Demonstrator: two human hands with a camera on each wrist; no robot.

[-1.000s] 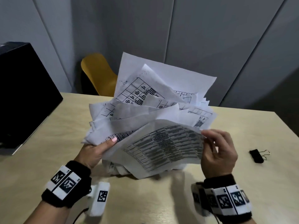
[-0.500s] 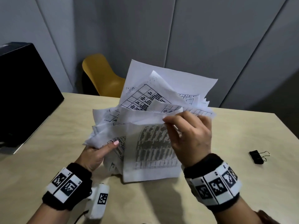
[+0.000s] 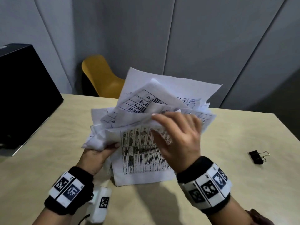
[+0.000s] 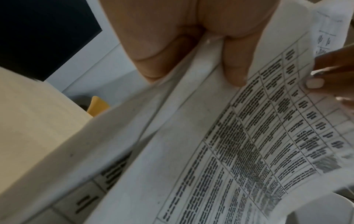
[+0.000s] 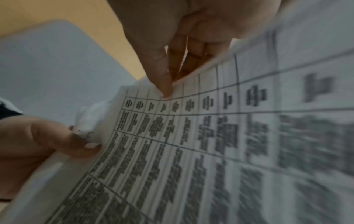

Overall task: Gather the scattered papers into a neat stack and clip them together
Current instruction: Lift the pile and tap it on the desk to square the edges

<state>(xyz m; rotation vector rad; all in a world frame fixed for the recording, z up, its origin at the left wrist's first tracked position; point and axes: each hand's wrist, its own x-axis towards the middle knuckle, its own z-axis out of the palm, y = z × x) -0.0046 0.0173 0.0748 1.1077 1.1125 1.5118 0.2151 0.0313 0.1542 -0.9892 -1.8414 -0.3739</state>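
Papers (image 3: pixel 170 88), white crumpled sheets printed with tables, stand bunched above the pale wooden table (image 3: pixel 48 130). We see the left hand (image 3: pixel 97 155) gripping their lower left edge, and the right hand (image 3: pixel 180 137) seemingly pinching the front sheet's top (blurred). Black binder clip (image 3: pixel 257 157) lies well apart, right.

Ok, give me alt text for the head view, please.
Left hand grips a messy bundle of printed papers above a wooden table; right hand pinches the front sheet. A black binder clip lies to the right.
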